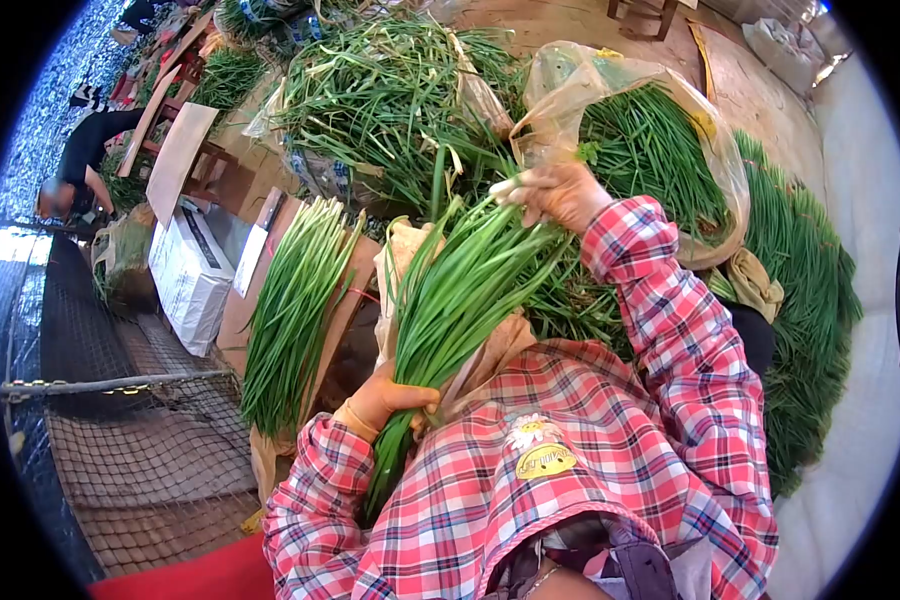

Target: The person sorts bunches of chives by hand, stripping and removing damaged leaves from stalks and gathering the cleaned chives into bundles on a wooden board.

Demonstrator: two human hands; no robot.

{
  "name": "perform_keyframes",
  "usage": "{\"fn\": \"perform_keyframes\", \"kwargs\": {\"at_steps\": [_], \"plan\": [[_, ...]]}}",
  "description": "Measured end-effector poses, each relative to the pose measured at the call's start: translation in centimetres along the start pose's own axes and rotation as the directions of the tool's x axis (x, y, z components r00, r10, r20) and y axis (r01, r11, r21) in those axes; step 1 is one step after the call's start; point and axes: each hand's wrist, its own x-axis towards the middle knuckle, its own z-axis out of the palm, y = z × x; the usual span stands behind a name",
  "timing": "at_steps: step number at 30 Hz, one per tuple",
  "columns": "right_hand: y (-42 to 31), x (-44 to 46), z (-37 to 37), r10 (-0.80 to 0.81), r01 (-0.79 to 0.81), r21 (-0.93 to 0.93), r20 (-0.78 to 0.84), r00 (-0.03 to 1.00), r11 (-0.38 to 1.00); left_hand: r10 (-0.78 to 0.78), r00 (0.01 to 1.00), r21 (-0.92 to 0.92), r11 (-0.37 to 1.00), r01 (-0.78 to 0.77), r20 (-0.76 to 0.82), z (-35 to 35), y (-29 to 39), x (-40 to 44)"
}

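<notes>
A bunch of long green leafy stalks [460, 290] lies slantwise across my front. Near its lower end my left hand [385, 400] is wrapped round it, thumb on top. At the upper end, my right hand [553, 195] has its fingers bent at the pale stalk tips; whether it grips any is too blurred to tell. Left of the bunch, another bundle of green stalks [295, 310] rests on a board, its pale ends pointing up. Beyond my hands sits a large loose heap of green stalks [380, 100].
An open plastic bag [735, 180] holding green stalks stands behind my right hand. Many bundles [795, 300] are stacked at the right. A white box [190, 270], a knife [267, 215] and netting [150, 450] are at the left. Another person [90, 165] is bent over at the far left.
</notes>
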Motion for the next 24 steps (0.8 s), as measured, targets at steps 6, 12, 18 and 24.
{"fn": "perform_keyframes", "kwargs": {"at_steps": [6,12,18,24], "plan": [[-0.1,-2.7,-8.4,0.06,-0.259,-0.789,-0.272,0.96,0.557,0.174,0.983,0.176,0.971,-0.161,-0.061,-0.9,1.2,-1.4],[9.7,-6.5,-3.7,0.565,-0.514,-0.252,0.214,0.797,0.82,0.791,0.611,0.886,0.293,-0.36,-0.013,-0.5,5.8,-0.9],[7.6,-2.2,6.4,-0.211,-0.138,0.796,0.316,0.925,0.59,0.804,0.595,0.982,-0.121,0.142,0.013,3.4,7.8,2.8],[5.3,-2.0,8.1,0.033,-0.064,0.891,0.054,0.998,0.449,0.731,0.629,0.94,-0.342,0.003,0.264,4.7,3.8,3.8]]}}
